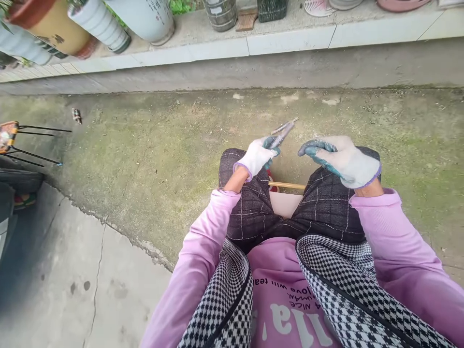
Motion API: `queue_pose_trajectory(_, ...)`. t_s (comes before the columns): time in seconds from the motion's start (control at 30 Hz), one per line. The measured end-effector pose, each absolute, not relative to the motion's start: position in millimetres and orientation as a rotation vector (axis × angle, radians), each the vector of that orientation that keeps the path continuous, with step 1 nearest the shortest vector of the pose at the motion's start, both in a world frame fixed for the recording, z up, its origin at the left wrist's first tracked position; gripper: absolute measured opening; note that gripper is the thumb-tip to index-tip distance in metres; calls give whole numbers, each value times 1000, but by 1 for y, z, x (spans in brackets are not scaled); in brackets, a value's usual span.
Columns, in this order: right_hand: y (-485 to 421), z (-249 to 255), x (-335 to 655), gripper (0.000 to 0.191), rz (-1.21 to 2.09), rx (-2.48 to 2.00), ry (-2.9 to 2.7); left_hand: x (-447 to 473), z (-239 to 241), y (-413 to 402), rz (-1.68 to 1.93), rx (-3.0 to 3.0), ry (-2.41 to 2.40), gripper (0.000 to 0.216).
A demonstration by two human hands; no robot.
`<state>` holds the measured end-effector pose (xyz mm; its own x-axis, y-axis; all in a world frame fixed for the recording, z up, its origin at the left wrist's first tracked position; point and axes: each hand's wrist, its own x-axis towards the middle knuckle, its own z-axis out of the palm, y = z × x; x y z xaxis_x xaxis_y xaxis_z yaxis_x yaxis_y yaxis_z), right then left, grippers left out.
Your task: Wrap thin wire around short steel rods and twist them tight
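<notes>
Several pots [143, 17], some w/ plants [77, 3]; gloved hands [255, 157], L gripping grey item [283, 134].

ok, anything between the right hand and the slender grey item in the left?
Nothing visible: there's an open gap between the gloved right hand and the slender grey item in the gloved left hand, with only ground showing through.

Head-worn view, facing forward, steeply down
</notes>
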<state>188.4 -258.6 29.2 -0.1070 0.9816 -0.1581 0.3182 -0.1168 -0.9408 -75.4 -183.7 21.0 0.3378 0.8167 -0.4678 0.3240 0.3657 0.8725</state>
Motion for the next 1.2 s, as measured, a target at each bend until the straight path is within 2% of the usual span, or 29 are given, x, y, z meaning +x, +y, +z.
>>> queue_pose_trajectory(0.1, -238, 30, 206, 28, 1029, -1571, -1642, -65, 23, -196, 52, 1541, 1042, 22)
queue_pose_trajectory(0.17, -222, 12, 210, 26, 1077, -1625, -1620, -68, 30, -201, -37, 1638, 924, 27)
queue_pose_trajectory(0.27, -209, -22, 197, 21, 1213, -1662, -1613, -81, 44, -197, 91, 1514, 930, 37)
queue_pose_trajectory(0.37, -214, -40, 172, 19, 1370, -1577, -1583, -89, 52, -180, 409, 1305, 1090, 31)
queue_pose_trajectory(0.47, -221, -41, 158, 27, 1585, -1474, -1324, -83, 49, -162, 654, 1114, 1239, 27)
queue_pose_trajectory(0.63, -219, -41, 161, 27, 1680, -1377, -1092, -70, 40, -159, 766, 878, 1219, 29)
queue_pose_trajectory(0.8, -218, -37, 162, 20, 1674, -1296, -1090, -69, 46, -173, 814, 728, 1031, 46)
queue_pose_trajectory(0.9, -223, -28, 169, 27, 1629, -1250, -1044, -74, 54, -175, 909, 624, 1016, 42)
queue_pose_trajectory(1.07, -246, -7, 180, 50, 1640, -1180, -943, -89, 69, -173, 1017, 526, 1039, 40)
queue_pose_trajectory(1.2, -264, 7, 175, 56, 1566, -1226, -969, -96, 71, -172, 1066, 467, 1014, 39)
